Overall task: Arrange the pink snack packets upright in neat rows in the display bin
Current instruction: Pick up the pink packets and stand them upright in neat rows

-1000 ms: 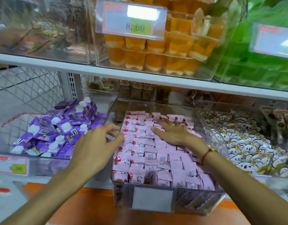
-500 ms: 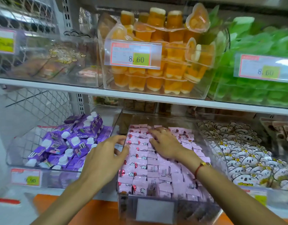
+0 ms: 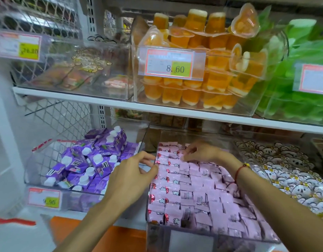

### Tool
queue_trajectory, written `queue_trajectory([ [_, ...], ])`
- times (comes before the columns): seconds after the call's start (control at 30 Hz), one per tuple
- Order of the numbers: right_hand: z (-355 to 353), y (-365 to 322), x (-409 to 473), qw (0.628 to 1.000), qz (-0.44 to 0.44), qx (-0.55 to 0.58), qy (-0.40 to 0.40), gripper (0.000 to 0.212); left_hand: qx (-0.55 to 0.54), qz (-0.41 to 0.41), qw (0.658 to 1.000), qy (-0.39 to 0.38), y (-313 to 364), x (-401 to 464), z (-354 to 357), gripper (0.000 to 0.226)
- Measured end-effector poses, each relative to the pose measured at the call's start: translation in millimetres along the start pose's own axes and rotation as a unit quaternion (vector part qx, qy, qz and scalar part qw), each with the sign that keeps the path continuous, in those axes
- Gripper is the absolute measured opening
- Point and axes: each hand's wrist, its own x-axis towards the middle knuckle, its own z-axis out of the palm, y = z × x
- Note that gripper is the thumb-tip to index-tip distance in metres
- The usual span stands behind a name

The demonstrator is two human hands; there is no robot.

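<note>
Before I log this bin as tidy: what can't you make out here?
Head view only:
- Back packets: partly covered by the right hand.
- Left hand: fingertips blurred at the bin's left wall; grip unclear.
- Bin's front label: cut off by the bottom edge.
- Right price tag: cut off by the right edge.

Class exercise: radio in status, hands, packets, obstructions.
Left hand at bin's left wall, right hand fingering back-row pink packets. Rows mostly upright. Nothing blocking.

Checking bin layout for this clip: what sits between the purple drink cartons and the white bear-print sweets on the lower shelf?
The head view shows the clear display bin of pink snack packets between the purple drink cartons and the bear-print sweets, with both hands working at its far end.
</note>
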Motion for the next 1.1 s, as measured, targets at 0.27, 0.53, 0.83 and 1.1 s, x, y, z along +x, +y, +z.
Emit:
queue_trajectory([
  [0.27, 18.0, -10.5, -3.4, 0.967, -0.120, 0.008, 0.226, 0.002, -0.011, 0.024, 1.000, -0.013, -4.3, 2.1, -0.9, 0.011],
  [0.53, 8.0, -18.9, -54.5, 0.707, 0.010, 0.596, 0.381, 0.006, -0.019, 0.098, 0.988, 0.122, 19.4, 6.9, -3.3, 0.031],
  [0.83, 24.5, -11.1, -78.6, 0.622, 0.038, 0.762, 0.174, 0.020, -0.097, 0.219, 0.956, -0.167, 54.3, 62.4, 16.7, 0.030],
  [1.1, 29.4, -10.0, -83.5, 0.806, -0.037, 0.554, 0.204, 0.032, -0.294, -0.093, 0.923, -0.230, 53.2, 75.9, 3.6, 0.023],
])
